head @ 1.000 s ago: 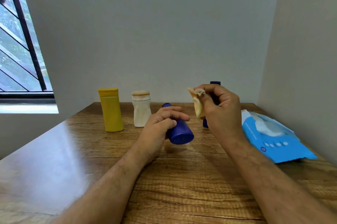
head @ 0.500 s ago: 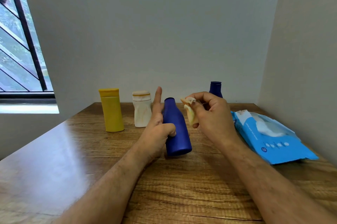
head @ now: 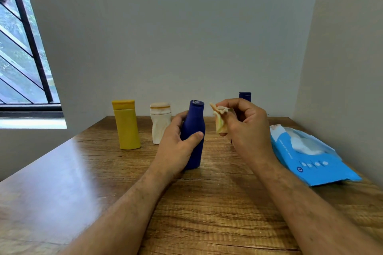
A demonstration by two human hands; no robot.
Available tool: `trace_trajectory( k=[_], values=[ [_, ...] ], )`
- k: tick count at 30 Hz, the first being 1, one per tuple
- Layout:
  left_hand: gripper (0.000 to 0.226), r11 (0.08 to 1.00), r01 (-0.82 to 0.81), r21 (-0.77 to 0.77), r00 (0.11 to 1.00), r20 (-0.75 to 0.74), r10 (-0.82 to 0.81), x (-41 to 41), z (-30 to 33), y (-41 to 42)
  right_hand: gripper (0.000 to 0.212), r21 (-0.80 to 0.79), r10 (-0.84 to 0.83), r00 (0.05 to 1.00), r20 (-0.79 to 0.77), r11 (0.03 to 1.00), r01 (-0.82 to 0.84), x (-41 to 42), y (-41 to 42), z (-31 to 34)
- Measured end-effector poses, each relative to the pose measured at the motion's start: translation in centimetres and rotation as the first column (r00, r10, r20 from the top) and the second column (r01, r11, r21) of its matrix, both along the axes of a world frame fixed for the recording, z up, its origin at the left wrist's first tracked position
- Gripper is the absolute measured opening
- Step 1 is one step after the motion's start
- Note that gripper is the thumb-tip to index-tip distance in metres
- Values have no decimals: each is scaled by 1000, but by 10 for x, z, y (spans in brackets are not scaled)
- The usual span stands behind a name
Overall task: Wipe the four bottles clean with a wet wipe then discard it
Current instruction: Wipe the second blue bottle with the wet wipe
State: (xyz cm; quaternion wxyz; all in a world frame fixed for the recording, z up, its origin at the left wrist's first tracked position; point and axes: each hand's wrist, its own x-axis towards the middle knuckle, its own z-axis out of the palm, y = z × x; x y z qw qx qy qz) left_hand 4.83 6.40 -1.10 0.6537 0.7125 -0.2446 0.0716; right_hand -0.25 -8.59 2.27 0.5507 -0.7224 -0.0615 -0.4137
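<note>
My left hand (head: pixel 176 147) grips a dark blue bottle (head: pixel 194 128), which stands upright on the wooden table (head: pixel 186 203). Just right of the bottle's neck, my right hand (head: pixel 246 128) pinches a crumpled, yellow-stained wet wipe (head: pixel 220 119) in the air. A second dark blue bottle (head: pixel 245 96) stands behind my right hand, only its cap showing. At the back left stand a yellow bottle (head: pixel 126 124) and a white bottle (head: pixel 160 122) with a stained cap.
A blue pack of wet wipes (head: pixel 310 159) lies open on the table's right side, close to the right wall. A window with black bars (head: pixel 22 47) is at the far left. The back wall rises directly behind the bottles.
My left hand turned the dark blue bottle from lying tilted toward me to standing upright on the table. My right hand with the wipe moved slightly down and left, toward the bottle's neck.
</note>
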Motion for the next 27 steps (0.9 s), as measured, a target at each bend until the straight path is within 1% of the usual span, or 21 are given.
trace_trajectory(
  k=[3,5,7,9,11,14,15,17,19,22,24,27],
  values=[
    [54,999,-44,31,995,88,41,0,-1,2,15,-26,-9,998,56,1000,11,-3,0,1],
    [58,994,-73,82,985,163,58,-2,-1,2,17,-65,-10,995,96,998,16,-5,1,1],
    [60,987,-100,128,973,222,70,-4,0,2,21,-150,-12,992,128,988,31,-6,2,1],
    [61,979,-117,166,965,250,73,-4,0,4,25,-275,-9,990,142,960,48,-7,3,0],
    [63,970,-125,210,958,279,63,-3,-1,6,27,-330,-22,989,146,941,70,-6,3,-2],
    [65,948,-136,287,942,334,34,-2,-3,7,24,-310,-95,988,124,942,129,-3,1,-2],
    [64,947,-134,292,941,336,30,-2,-4,6,23,-289,-128,985,118,944,157,-2,0,-2],
    [63,963,-123,242,952,304,46,-2,-3,4,21,-226,-174,976,130,953,200,-2,-1,-2],
    [64,975,-125,182,957,280,71,-3,-1,3,20,-195,-159,973,168,962,191,-6,-1,0],
    [66,976,-131,173,955,287,78,-2,-1,6,19,-311,-63,976,209,942,127,-9,2,0],
    [64,973,-129,190,955,288,71,-1,-2,7,21,-347,-43,982,182,932,105,-8,4,-2],
    [63,967,-135,216,953,296,67,0,-3,7,25,-302,-75,989,129,947,111,-5,4,-2]
  ],
)
